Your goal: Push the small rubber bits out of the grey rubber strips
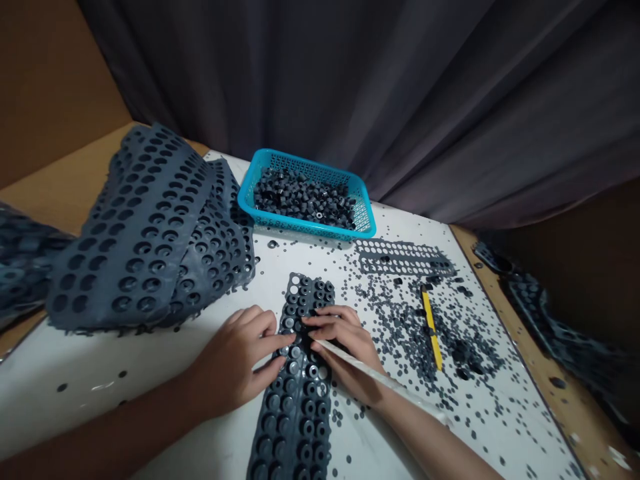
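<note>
A dark moulded strip [287,427], studded with paired rows of round cups, is laid lengthwise in the lower centre of the frame, running up from the bottom edge. Its left side is touched by the left hand [235,357], whose thumb and forefinger are parted at the tips. By the right hand [347,343], a pale slender tool [385,380] appears to be pinched between fingers and thumb, its working end hidden over the cups.

If the tool slipped on the glossy cups, the nearby left fingertips could be jabbed; if the strip were braced too lightly, it could be skewed or a cup torn.

At upper centre, small dark pieces [300,197] are held in a blue basket [310,227]. At right, loose discs [415,347] are strewn over the white worktop [60,360], where small pieces could be lost among them.
</note>
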{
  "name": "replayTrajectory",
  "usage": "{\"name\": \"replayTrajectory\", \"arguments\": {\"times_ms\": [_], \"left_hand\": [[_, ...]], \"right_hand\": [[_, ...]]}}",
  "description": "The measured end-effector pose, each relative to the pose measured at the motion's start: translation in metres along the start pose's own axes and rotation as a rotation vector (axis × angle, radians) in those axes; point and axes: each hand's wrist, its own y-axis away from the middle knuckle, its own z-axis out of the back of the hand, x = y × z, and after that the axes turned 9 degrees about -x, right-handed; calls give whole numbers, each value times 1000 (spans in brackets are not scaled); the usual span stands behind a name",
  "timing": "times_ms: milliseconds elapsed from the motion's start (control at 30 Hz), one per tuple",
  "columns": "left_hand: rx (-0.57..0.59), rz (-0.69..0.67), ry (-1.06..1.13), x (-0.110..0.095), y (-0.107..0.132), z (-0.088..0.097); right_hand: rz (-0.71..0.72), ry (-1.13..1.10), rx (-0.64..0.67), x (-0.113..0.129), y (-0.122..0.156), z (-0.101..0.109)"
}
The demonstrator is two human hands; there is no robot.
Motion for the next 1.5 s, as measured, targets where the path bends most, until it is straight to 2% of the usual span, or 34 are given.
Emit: {"name": "replayTrajectory", "arguments": {"times_ms": [400,633,700,867,967,1067,1200,1333,1500], "left_hand": [[-13,-7,4,0,1,0],[-23,-8,4,1,0,-1],[-29,-10,7,1,0,-1],[-31,-13,19,2,1,-1],[-30,-11,20,1,1,0],[-27,-7,7,0,0,1],[-13,-6,-3,-1,-1,1],[-18,-4,-4,-1,-1,1],[-23,-2,-6,0,0,1]], "right_hand": [[166,113,-10,-1,-1,-1],[427,367,-30,-11,-5,-3],[465,406,-34,-14,-6,-3],[381,424,-80,-15,-10,4],[250,277,-106,-10,-13,5],[141,103,-29,-2,-12,-1],[99,55,47,2,-10,-9],[155,130,50,-1,-11,-12],[436,309,22,-10,-14,-14]]}}
